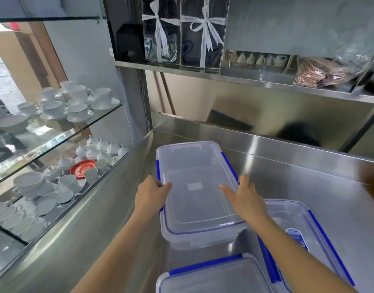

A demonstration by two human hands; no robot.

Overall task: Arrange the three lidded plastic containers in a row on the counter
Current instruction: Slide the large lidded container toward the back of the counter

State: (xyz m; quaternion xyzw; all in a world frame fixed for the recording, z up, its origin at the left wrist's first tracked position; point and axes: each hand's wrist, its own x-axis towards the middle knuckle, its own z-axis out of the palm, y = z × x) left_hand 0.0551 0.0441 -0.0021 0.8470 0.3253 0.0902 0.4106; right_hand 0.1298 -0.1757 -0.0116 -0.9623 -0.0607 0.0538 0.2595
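A large clear plastic container [194, 166] with a lid and blue clips sits lengthwise on the steel counter [308, 176]. My left hand [151, 194] grips its left edge and my right hand [245, 197] grips its right edge, fingers lying on the lid. A second lidded container [296, 225] with a blue label stands to the right, partly hidden by my right forearm. A third lidded container [213, 278] lies at the bottom edge of the view, cut off by the frame.
A glass display case [55, 144] on the left holds several white cups, saucers and a red saucer [82, 169]. A steel shelf [266, 81] above the counter carries ribbon-tied boxes [181, 32], small white jugs and a bag of wafers [321, 72].
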